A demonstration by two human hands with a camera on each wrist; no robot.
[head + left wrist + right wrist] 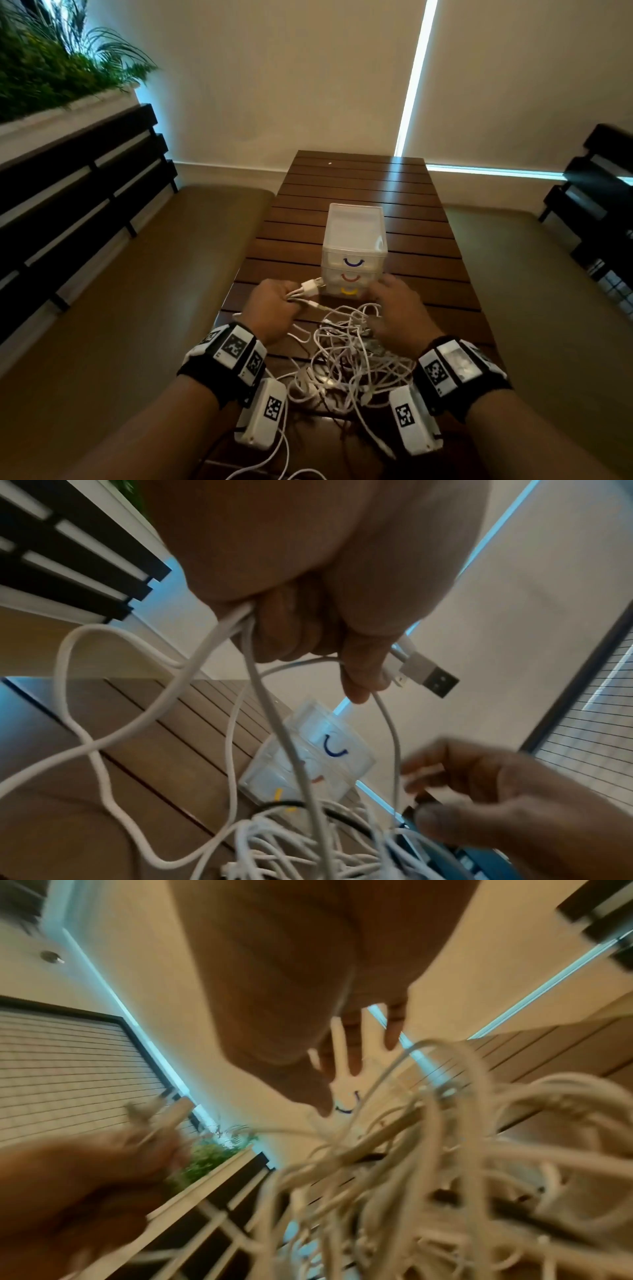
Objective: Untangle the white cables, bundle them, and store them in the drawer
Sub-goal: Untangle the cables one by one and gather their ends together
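Observation:
A tangle of white cables (pixel 346 363) lies on the dark slatted table (pixel 359 185) between my wrists. My left hand (pixel 274 308) grips several cable ends, and their USB plugs (pixel 310 286) stick out past the thumb; the left wrist view shows the plug (pixel 428 679) and the strands hanging down. My right hand (pixel 397 308) hovers over the tangle with fingers spread and nothing held; in the right wrist view the right hand (pixel 342 1047) is blurred above the cables (pixel 428 1150). A small clear drawer unit (pixel 354 246) with blue, red and yellow handles stands just beyond the hands, drawers closed.
Cushioned benches (pixel 137 291) run along both sides of the table. A dark slatted backrest (pixel 75 192) and a planter with green plants (pixel 51 61) are on the left. A blind-covered wall (pixel 308 85) closes off the far end.

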